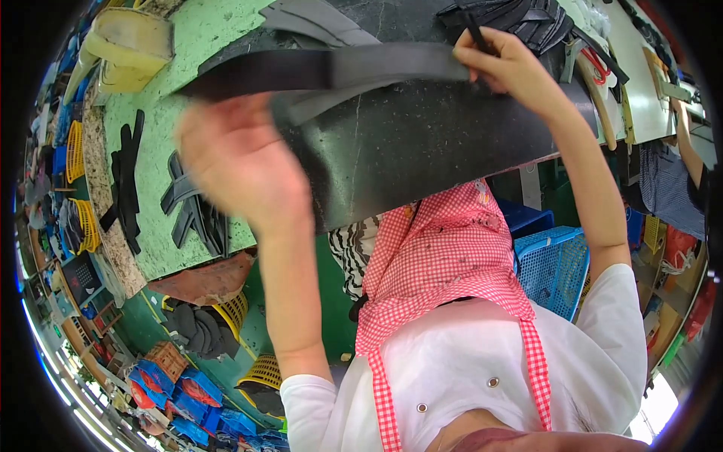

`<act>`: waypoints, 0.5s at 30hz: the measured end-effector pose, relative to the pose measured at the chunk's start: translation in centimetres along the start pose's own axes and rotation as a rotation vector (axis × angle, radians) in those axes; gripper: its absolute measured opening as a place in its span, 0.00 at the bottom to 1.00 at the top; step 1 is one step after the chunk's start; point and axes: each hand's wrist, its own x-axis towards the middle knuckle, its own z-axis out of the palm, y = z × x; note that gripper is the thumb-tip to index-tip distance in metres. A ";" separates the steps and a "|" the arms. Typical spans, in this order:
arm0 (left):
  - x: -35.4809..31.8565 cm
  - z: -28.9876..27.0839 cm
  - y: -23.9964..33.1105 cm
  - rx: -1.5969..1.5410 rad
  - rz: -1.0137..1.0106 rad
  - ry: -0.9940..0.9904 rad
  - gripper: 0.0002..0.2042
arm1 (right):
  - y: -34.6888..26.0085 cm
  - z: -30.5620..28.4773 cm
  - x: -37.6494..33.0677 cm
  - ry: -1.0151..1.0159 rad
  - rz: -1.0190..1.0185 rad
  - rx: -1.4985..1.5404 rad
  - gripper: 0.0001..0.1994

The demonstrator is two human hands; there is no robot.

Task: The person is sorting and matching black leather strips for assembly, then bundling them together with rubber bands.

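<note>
Stretching from side to side in front of the person, the long strip [320,69] hangs above the dark panel [429,124] on the green surface [162,132], near the far part of what the arms reach. Its long axis lies roughly crosswise, left to right, with a slight upward bow in the middle. One end points to the person's left and narrows to a tip; the other reaches the right hand [501,64].

From where I stand it looks flat, smooth and bendy, black over the left part and mid-grey over the right, with a fairly sharp line where the two tones meet. Its edges are smeared by blur, so I cannot make out any finer texture.

The right fingers pinch the grey end, and a slim black stick [474,32] stands up out of the same grip. The left hand [241,162] is badly blurred just below the black part; I cannot tell whether its fingers are spread or pressed together, or whether they touch it.

Grey pieces [320,22] lie beyond the strip, and a heap of black strips [531,26] sits past the right hand, near red-handled scissors [596,68]. More dark strips [197,215] lie crossed to the left, and a yellowish tub [135,45] stands at the far left.
</note>
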 end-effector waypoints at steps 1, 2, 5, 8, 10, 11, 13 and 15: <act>1.1 -0.3 2.3 0.047 0.135 0.026 0.06 | 0.4 -1.1 0.2 0.033 0.041 -0.109 0.10; 1.4 -0.5 4.7 0.097 0.280 0.057 0.06 | 1.1 -2.4 0.6 -0.009 0.019 -0.215 0.10; -2.5 -0.8 4.8 0.634 0.573 -0.199 0.05 | 1.6 -2.9 0.9 0.305 -0.193 -0.522 0.14; -6.8 -0.7 1.4 1.017 0.478 -0.795 0.09 | -0.8 -3.6 0.6 0.410 -0.107 -0.429 0.12; -9.6 -1.2 0.2 1.079 0.296 -0.870 0.16 | -8.0 -1.1 -1.4 0.346 0.276 -0.203 0.10; -10.5 -1.0 0.6 1.051 0.316 -0.869 0.19 | -0.8 -5.6 -0.8 0.184 -0.073 -0.129 0.11; -11.2 -1.5 2.2 1.068 0.361 -0.868 0.20 | -2.2 -3.5 -2.5 0.120 -0.061 -0.144 0.09; -11.5 -3.2 3.3 1.120 0.464 -0.846 0.22 | -4.4 -1.1 -4.2 0.057 -0.058 -0.159 0.08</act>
